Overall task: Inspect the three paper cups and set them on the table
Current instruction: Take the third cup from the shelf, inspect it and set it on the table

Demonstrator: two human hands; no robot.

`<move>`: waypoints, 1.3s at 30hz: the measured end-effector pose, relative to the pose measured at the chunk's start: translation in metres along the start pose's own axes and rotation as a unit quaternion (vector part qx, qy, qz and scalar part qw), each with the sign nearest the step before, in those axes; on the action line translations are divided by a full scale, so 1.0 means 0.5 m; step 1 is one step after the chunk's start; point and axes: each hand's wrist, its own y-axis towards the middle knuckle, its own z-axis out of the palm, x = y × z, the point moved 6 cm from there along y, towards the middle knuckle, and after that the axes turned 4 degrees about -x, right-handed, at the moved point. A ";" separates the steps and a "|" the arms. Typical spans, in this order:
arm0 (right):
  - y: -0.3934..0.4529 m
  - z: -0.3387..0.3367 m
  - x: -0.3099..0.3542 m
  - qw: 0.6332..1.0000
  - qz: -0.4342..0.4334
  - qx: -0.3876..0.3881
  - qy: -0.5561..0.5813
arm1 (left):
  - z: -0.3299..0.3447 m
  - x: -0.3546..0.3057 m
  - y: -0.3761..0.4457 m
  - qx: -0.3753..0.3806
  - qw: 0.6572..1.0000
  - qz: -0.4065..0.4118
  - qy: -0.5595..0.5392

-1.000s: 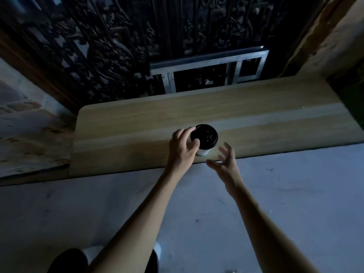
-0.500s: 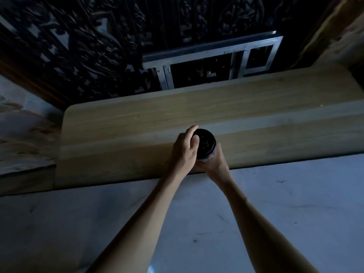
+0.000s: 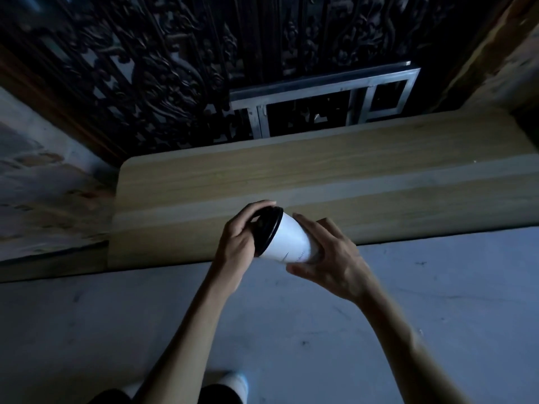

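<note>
A white paper cup [image 3: 288,243] with a black lid [image 3: 267,231] is held tilted on its side in the air, lid toward the upper left. My left hand [image 3: 237,243] grips the lid end. My right hand [image 3: 332,255] wraps the cup's base end, with thumb and fingers around the wall. Small dark print shows on the cup's side. The cup hangs above the front edge of the light wooden table [image 3: 350,176]. Only one cup is in view.
The wooden table runs left to right against a dark carved screen [image 3: 175,62]. A metal frame [image 3: 320,91] stands behind the table. Grey concrete floor [image 3: 116,330] lies below me, with my feet [image 3: 233,380] at the bottom edge.
The cup stood upright on the table with my left hand on its lid. My right hand closed on it, and both hands have lifted it and tipped it sideways.
</note>
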 end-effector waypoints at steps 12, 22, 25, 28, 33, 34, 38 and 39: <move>-0.188 -0.048 0.301 0.995 -0.082 -0.030 -0.055 | -0.146 -0.124 -0.229 -0.003 0.996 0.029 -0.082; -0.280 -0.032 0.437 0.991 -0.115 -0.035 -0.057 | -0.233 -0.158 -0.357 -0.016 0.991 0.075 -0.106; -0.290 -0.032 0.455 0.992 -0.111 -0.034 -0.050 | -0.240 -0.165 -0.377 -0.013 0.988 0.083 -0.133; -0.302 -0.038 0.467 0.994 -0.093 -0.040 -0.048 | -0.245 -0.173 -0.394 -0.016 0.982 0.097 -0.161; -0.329 -0.040 0.482 0.991 -0.099 -0.067 -0.055 | -0.249 -0.193 -0.410 0.004 0.979 0.128 -0.161; -0.334 -0.040 0.483 0.991 -0.099 -0.076 -0.050 | -0.251 -0.199 -0.411 0.004 0.978 0.136 -0.156; -0.353 -0.046 0.494 0.986 -0.114 -0.106 -0.058 | -0.254 -0.213 -0.419 0.008 0.976 0.167 -0.136; -0.356 -0.047 0.496 0.985 -0.118 -0.110 -0.063 | -0.253 -0.214 -0.421 0.013 0.976 0.173 -0.132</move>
